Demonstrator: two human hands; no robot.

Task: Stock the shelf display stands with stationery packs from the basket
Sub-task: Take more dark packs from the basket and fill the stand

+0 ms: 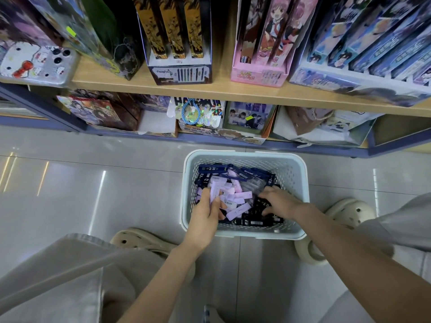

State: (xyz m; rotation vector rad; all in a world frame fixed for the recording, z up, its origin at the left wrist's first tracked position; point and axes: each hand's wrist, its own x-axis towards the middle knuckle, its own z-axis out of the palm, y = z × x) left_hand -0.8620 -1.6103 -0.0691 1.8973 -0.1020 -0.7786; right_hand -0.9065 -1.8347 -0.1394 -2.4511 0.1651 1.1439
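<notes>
Gathering looks barely begun: the basket [296, 173], on the floor by the shelf's [163, 88] front edge, sits full. Left hand [205, 213] curls fingers [205, 194] round lilac packs [215, 190]; right hand [279, 202] covers dark packs [254, 222], grip unclear.

The floor [98, 159] is laid with large glossy tiles in pale grey, crossed by thin grout lines [238, 271]. A long white streak of reflected light [98, 201] runs down the tiles on the left, with fainter warm streaks [9, 176] nearer the left edge and a short bright one [375, 183] at the right. Along the top stands a shelving unit: a light wooden shelf board [210, 89] spans the width, and below it a lower level sits close to the floor, edged by a blue-grey frame [205, 139]. The light is even and soft, with no hard shadows.
</notes>
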